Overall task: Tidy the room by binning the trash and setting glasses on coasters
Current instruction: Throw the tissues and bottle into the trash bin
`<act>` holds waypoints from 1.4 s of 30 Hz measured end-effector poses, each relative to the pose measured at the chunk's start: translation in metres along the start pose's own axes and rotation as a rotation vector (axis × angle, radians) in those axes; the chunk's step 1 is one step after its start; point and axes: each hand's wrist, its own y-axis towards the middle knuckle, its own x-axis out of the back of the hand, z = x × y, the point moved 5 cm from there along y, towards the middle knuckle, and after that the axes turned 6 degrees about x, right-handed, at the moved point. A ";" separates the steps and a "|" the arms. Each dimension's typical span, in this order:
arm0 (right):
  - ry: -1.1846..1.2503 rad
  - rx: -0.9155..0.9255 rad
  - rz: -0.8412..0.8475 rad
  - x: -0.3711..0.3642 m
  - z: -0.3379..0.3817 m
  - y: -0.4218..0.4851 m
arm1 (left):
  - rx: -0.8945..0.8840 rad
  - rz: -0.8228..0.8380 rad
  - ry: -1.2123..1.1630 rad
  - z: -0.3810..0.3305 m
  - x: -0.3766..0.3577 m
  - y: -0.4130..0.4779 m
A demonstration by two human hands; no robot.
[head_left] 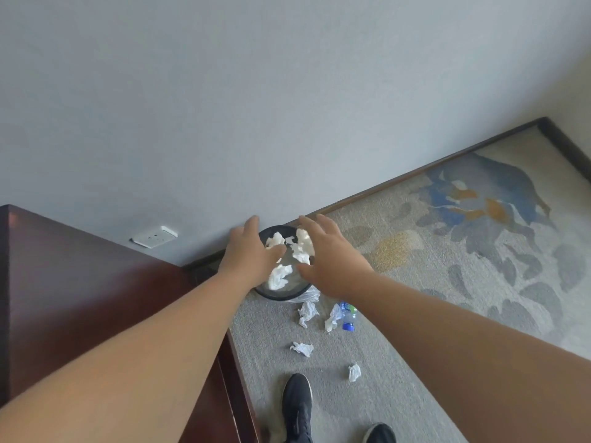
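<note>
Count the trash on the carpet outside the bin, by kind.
Tissues: 4
Bottle: 1
Total: 5

Round black waste bin [277,295]: 9 and 3 o'clock rim hidden behind left hand [248,251] and right hand [329,260].
Blue-capped clear plastic bottle [348,319]: 12 o'clock end hidden under right wrist.
Black shoes [297,407]: cut off at 6 o'clock edge.
Dark red-brown wooden cabinet [80,282]: cut off at 9 o'clock edge.
White wall socket [154,237]: holes too small to tell.
</note>
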 end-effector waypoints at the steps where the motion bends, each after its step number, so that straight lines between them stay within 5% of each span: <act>1: -0.003 -0.004 -0.021 -0.002 -0.006 0.002 | -0.016 -0.021 0.010 0.003 0.001 0.001; 22: -0.014 -0.168 -0.063 -0.033 -0.123 -0.088 | -0.102 0.225 0.178 0.051 -0.119 -0.074; 35: 0.033 -0.226 0.060 -0.271 -0.342 -0.105 | -0.206 0.366 0.473 0.165 -0.404 -0.008; 42: 0.016 -0.221 0.148 -0.376 -0.431 -0.081 | -0.296 0.310 0.593 0.226 -0.488 0.075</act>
